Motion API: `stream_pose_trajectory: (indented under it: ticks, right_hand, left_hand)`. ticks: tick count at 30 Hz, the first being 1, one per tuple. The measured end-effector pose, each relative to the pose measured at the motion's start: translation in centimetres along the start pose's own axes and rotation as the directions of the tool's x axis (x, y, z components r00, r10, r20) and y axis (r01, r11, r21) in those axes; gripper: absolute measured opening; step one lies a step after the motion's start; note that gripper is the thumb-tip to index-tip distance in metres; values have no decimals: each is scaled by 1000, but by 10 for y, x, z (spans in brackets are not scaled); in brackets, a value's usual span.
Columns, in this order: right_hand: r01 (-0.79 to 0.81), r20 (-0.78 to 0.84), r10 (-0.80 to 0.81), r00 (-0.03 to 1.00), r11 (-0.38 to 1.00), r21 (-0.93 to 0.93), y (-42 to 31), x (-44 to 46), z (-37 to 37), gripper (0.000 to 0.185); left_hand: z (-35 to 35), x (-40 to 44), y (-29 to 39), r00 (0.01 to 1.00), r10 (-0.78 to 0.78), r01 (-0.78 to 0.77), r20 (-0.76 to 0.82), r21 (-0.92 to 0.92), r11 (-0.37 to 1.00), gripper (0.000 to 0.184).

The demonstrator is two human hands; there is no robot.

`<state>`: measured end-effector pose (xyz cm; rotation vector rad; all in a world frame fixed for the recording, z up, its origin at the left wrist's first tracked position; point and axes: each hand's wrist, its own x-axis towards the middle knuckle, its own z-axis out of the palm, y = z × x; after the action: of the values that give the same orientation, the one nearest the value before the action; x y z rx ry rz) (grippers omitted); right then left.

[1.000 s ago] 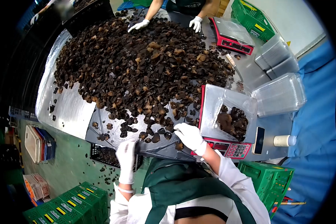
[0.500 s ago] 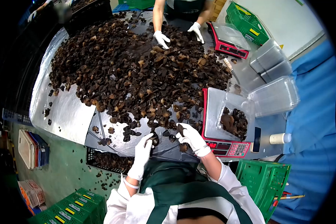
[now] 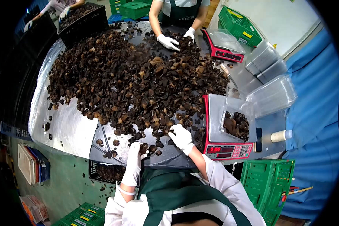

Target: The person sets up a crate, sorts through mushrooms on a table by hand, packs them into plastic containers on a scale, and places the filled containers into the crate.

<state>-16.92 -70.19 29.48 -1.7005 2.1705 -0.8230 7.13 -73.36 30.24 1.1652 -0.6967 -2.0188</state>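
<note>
The left hand (image 3: 135, 153), at the lower centre of the frame, has its fingers closed on a small brown piece (image 3: 143, 148), over the near edge of the bench (image 3: 69, 122). The right hand (image 3: 182, 139) is with fingers parted and a little bent, at the lower edge of the big dark heap (image 3: 139, 79); whether it touches a piece, I cannot tell. To its right stands the red scale (image 3: 228, 150), bearing a clear tray (image 3: 223, 130) with dark pieces (image 3: 236, 125) inside.

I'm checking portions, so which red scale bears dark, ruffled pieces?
The red scale nearer the person's white-gloved right hand: its clear plastic tray holds dark, ruffled pieces, while the farther red scale shows none.
</note>
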Motion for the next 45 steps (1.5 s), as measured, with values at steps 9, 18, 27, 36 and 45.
stream_pose_trajectory:
  ticks: [9, 18, 27, 36, 45]
  right_hand:
    - [-581, 600, 240, 763, -150, 800, 7, -10, -32, 14]
    - [-326, 275, 342, 898, 101, 940, -13, -40, -131, 22]
    - [76, -316, -203, 927, 925, -371, 78, -34, -243, 24]
    - [-263, -568, 439, 696, 892, 366, 129, -81, -303, 18]
    - [-145, -293, 604, 741, 571, 808, 214, -29, -254, 51]
  left_hand:
    - [33, 12, 17, 968, -45, 49, 247, -9, 999, 39]
    - [77, 25, 12, 942, -2, -83, 336, 239, 968, 29]
    - [115, 21, -10, 929, 53, -187, 366, 340, 922, 26]
    - [146, 23, -6, 627, 535, -686, 566, 727, 36, 38]
    - [262, 25, -38, 841, 73, -453, 536, 625, 636, 46]
